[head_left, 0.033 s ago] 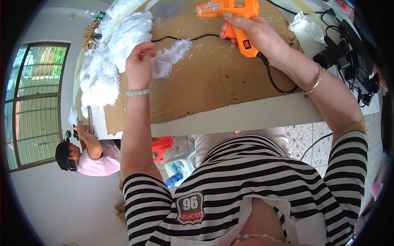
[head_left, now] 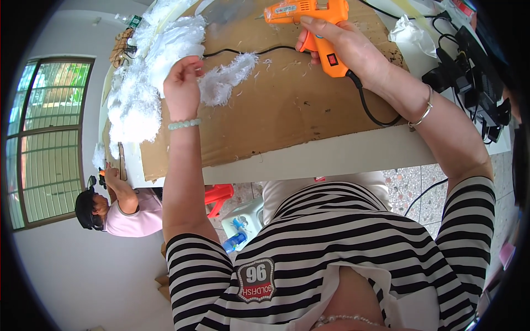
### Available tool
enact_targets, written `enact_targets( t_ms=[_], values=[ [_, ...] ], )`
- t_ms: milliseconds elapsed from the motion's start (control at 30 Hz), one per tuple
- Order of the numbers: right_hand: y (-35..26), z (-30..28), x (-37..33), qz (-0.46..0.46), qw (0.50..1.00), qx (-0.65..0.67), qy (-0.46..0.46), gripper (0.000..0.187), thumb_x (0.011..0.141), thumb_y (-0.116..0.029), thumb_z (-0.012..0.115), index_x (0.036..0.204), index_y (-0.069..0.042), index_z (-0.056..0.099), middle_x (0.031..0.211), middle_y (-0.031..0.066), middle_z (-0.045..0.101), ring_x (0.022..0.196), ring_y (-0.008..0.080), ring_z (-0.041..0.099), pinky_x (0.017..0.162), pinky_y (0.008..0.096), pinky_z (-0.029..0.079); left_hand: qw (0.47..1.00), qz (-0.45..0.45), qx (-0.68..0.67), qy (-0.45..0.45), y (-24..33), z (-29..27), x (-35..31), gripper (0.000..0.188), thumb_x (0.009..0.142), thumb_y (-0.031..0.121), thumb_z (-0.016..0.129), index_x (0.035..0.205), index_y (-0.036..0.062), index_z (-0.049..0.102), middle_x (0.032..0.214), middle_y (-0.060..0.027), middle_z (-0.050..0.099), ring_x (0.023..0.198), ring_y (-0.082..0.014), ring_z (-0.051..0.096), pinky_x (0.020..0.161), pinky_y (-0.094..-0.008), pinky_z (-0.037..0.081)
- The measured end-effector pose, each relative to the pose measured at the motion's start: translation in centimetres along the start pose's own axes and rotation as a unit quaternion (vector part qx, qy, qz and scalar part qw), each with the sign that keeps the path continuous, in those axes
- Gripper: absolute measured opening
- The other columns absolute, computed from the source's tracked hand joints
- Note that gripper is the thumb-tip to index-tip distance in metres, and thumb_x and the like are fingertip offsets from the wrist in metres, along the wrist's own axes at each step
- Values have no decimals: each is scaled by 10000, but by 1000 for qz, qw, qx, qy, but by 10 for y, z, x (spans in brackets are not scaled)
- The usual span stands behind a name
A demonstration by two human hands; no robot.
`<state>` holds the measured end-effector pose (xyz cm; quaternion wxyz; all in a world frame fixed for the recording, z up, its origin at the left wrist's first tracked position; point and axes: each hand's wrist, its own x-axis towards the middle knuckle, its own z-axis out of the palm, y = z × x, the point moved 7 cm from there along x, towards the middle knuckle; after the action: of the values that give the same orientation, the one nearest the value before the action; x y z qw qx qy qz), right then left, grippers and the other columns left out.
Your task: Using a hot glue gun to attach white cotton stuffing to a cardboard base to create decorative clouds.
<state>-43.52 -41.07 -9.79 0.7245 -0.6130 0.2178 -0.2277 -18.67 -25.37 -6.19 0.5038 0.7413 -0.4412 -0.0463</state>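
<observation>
My right hand (head_left: 346, 47) is wrapped around the handle of an orange hot glue gun (head_left: 332, 62), one finger at its trigger. The nozzle points left above a brown cardboard sheet (head_left: 287, 116). My left hand (head_left: 183, 80) hovers at the edge of a heap of white fluffy material (head_left: 171, 47). Its fingers are loosely bent and a little apart, with nothing visible between them. Just right of this hand a strip of white shaggy trim (head_left: 229, 77) lies on the cardboard, its left end partly behind the wrist.
Black cable (head_left: 364, 105) runs from the glue gun's handle. Crumpled white tissue (head_left: 411, 36) and black power adapters (head_left: 464, 66) lie at the right. A plastic bottle (head_left: 130, 20) stands far left. Another person in pink (head_left: 135, 215) works at the table's left. A red stool (head_left: 219, 196) is below.
My left hand has shifted slightly left, away from the strip of shaggy trim. My right hand and the glue gun stay in place.
</observation>
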Motion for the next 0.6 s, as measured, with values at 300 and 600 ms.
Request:
enact_targets(
  t_ms=[300, 600],
  values=[
    [0, 1, 2, -2, 1000, 8, 2, 375, 908, -432, 506, 855, -72, 598, 810, 18, 618, 622, 94, 518, 634, 248, 470, 978, 142, 147, -39, 52, 44, -21, 264, 719, 207, 765, 908, 53, 665, 723, -63, 627, 645, -191, 579, 618, -284, 475],
    [-2, 1, -1, 4, 1000, -9, -1, 410, 901, -457, 503, 875, -63, 613, 798, 9, 610, 633, 92, 533, 625, 237, 460, 932, 221, 278, -76, 54, 80, -25, 144, 666, 158, 727, 704, 64, 625, 766, -73, 642, 706, -278, 583, 714, -375, 468]
  ],
)
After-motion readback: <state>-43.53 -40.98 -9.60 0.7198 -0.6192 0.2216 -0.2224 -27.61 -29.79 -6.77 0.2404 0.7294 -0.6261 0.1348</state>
